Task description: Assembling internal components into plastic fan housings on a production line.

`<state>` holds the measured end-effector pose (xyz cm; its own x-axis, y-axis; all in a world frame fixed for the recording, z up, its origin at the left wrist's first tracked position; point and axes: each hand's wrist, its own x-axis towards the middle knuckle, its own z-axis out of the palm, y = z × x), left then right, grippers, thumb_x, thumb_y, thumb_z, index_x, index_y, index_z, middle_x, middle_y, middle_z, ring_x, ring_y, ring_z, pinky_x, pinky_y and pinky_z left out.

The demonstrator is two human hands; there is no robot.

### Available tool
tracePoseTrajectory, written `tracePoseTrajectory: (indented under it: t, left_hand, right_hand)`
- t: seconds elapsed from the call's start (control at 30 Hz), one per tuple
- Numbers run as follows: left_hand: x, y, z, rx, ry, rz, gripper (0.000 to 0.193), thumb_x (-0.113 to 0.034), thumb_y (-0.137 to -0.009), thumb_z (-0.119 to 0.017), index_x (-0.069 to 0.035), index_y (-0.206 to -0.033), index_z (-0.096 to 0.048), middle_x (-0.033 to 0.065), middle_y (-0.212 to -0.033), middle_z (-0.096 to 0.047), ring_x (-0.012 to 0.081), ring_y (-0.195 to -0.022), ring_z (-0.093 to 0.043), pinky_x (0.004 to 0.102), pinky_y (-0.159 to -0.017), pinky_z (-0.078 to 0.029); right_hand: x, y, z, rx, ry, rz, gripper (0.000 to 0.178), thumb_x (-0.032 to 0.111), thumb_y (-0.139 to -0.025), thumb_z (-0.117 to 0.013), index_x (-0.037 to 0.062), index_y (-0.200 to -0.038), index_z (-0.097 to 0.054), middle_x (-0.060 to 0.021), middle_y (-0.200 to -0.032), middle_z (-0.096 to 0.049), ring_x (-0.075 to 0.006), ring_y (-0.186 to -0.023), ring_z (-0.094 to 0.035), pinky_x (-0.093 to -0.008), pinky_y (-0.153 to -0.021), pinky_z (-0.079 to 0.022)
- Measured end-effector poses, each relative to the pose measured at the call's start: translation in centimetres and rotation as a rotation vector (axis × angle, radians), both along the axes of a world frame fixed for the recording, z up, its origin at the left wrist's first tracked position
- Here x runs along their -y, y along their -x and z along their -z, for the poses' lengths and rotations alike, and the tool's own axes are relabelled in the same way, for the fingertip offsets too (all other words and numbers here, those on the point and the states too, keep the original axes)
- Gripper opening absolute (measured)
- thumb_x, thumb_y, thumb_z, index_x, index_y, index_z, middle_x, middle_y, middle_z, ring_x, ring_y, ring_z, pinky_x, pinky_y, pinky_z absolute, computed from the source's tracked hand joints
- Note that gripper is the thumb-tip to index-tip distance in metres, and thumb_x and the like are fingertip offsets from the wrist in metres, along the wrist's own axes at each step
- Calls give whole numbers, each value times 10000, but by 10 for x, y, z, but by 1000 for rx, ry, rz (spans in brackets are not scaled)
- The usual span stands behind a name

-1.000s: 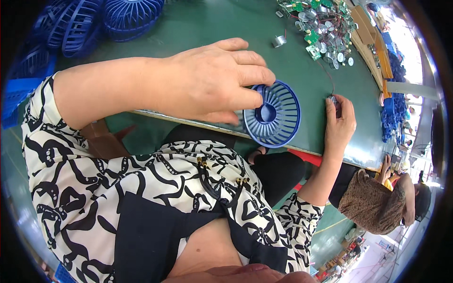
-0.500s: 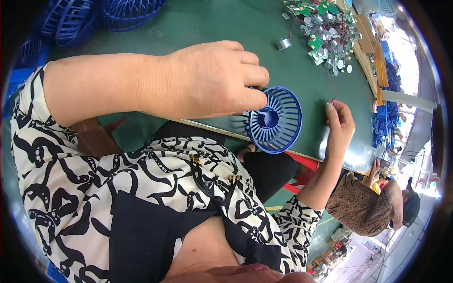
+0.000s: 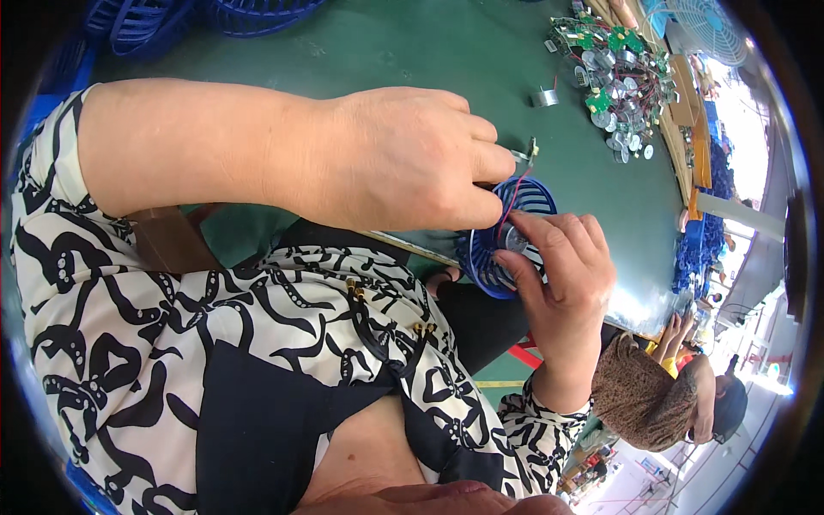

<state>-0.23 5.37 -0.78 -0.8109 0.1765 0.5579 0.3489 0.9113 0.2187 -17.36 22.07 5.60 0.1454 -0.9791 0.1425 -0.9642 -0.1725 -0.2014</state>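
Note:
My left hand (image 3: 416,159) is closed on the rim of a round, slatted blue plastic fan guard (image 3: 487,273), which sits at the table's near edge. The fingertips on the guard are partly hidden behind the hand. Between the thumb and fingers of my right hand (image 3: 568,266) is a small silver motor (image 3: 513,238), held within the guard's open side over its middle. Red wire (image 3: 512,199) runs from the motor toward a small circuit board (image 3: 533,151), which lies just beyond the guard near my left fingers.
A heap of motors and green circuit boards (image 3: 625,94) lies at the far right of the green table (image 3: 412,51). One loose motor (image 3: 544,98) lies beside it. More blue guards (image 3: 142,26) stand at upper left. Another person (image 3: 644,390) sits at the right.
My right hand has come left from beside the heap to the guard, bringing a motor with its wire and board. My left hand stays on the guard, which now looks more tilted.

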Motion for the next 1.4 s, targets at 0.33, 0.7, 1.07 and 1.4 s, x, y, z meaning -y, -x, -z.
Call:
tracePoseTrajectory:
  t: [0.33, 0.7, 1.07, 1.4]
  left_hand:
    - [7, 0, 0, 0, 8, -5, 147, -178, -729, -612, -91, -846, -593, 56, -893, -542, 215, -820, -563, 337, -713, -469]
    - [0, -2, 0, 40, 105, -6, 148, -206, -749, -615, -113, -857, -574, 47, -915, -544, 203, -830, -563, 331, -685, -473]
    - [40, 0, -45, -301, 124, -432, 496, -195, -706, -759, -63, -1150, -583, 147, -1127, -580, 339, -1029, -583, 444, -903, -486]
    - [66, -16, -46, -24, 445, -753, 166, -142, -747, -633, -63, -887, -594, 88, -932, -586, 268, -954, -572, 408, -865, -462]
  right_hand:
    - [12, -9, 2, -132, -33, 36, 271, 209, -747, -766, 61, -911, -609, -83, -830, -553, -282, -761, -564, -392, -641, -433]
    - [-15, -13, 3, -41, 19, 39, 510, 377, -812, -719, 44, -1184, -615, -100, -1062, -602, -274, -896, -603, -372, -724, -463]
    - [-28, 1, 48, -23, 258, -64, 517, 186, -690, -786, 41, -1173, -674, -124, -1191, -627, -296, -969, -613, -394, -826, -477]
    - [-71, 79, 59, -101, 355, 472, 421, 29, -762, -720, 7, -1177, -652, -166, -1178, -620, -369, -1056, -590, -446, -923, -463]
